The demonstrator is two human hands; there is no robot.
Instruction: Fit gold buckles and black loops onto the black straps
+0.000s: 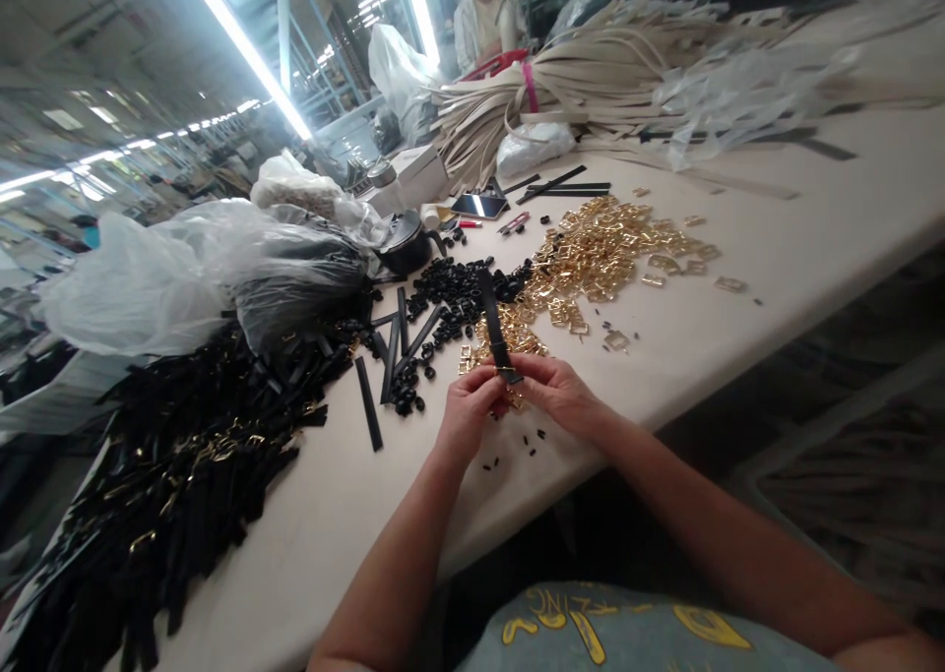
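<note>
Both my hands meet over the near edge of the white table (pixel 738 288). My left hand (pixel 465 411) and my right hand (pixel 557 392) are closed in a pinch on the lower end of a black strap (pixel 491 318), which stands up and away from me. A small gold buckle (pixel 508 372) sits on the strap between my fingertips. Just beyond my hands lie a heap of gold buckles (pixel 598 249) and a heap of small black loops (pixel 454 298). Loose black straps (pixel 388 357) lie to the left of the loops.
A big pile of black straps with gold buckles (pixel 177 465) fills the left end of the table, with clear plastic bags (pixel 184 269) behind it. A bundle of cream straps (pixel 591 82) lies at the back. A phone (pixel 478 205) and a black pot (pixel 406 244) stand mid-table. A person sits far behind.
</note>
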